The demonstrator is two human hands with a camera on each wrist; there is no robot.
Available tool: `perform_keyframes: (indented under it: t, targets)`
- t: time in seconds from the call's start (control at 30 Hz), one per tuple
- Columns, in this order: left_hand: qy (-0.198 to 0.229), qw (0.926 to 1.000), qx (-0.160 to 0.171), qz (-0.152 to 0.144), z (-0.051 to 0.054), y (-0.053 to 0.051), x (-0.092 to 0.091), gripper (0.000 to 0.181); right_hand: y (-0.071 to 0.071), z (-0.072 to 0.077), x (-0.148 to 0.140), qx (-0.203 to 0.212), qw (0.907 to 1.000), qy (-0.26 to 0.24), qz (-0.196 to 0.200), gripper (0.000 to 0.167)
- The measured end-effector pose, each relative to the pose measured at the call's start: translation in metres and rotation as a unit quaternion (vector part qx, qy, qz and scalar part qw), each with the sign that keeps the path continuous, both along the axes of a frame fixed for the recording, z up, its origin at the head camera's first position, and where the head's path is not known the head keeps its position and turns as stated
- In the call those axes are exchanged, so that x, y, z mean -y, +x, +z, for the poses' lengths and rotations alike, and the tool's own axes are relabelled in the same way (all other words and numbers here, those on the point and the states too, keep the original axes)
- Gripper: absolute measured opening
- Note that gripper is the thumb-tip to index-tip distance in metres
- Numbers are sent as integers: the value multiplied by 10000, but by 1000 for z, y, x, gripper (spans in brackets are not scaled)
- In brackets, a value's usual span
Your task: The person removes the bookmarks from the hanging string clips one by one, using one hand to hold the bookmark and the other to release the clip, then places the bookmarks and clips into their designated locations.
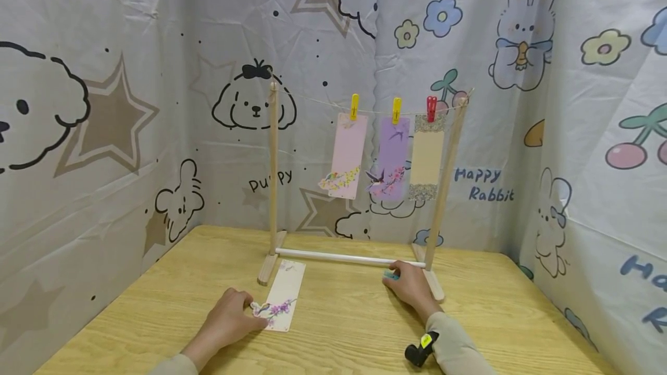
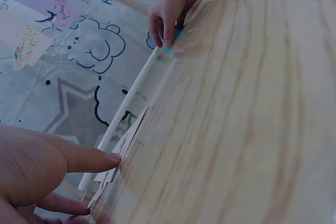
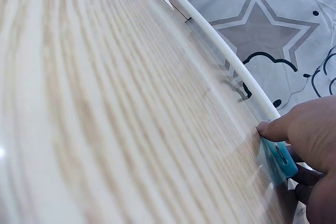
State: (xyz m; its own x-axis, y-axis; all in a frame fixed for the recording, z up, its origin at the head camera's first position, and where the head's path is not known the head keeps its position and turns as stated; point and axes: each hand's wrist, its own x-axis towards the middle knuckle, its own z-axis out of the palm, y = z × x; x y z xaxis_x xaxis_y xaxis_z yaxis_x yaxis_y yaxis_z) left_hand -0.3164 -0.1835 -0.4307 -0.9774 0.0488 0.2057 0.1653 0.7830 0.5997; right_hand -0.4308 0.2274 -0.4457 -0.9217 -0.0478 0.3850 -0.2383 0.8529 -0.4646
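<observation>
A cream bookmark (image 1: 288,288) with purple blossoms and a bird lies on the table. The left hand (image 1: 229,320) has its thumb and fingers on the bookmark's lower left edge; in the left wrist view that hand (image 2: 37,171) touches the card (image 2: 123,142) along its edge. Beside the rack's right foot, the right hand (image 1: 411,287) holds a teal clothespin (image 1: 391,275). In the right wrist view the clothespin (image 3: 281,156) sits between thumb and fingers of the right hand (image 3: 315,156), low at the tabletop.
A wooden rack with a left post (image 1: 274,172), a right post (image 1: 445,184) and a white bottom bar (image 1: 344,257) stands on the table (image 1: 344,328). From its string hang pink (image 1: 348,152), purple (image 1: 393,155) and beige (image 1: 427,155) bookmarks, clipped by yellow and red clothespins.
</observation>
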Motion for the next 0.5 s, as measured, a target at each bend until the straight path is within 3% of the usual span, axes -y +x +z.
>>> perform_keyframes:
  t: [0.5]
  targets:
    - [-1, 10000, -40, -55, -1, 0, 0, 59, 0, 1, 0, -2, 10000, 62, 71, 39]
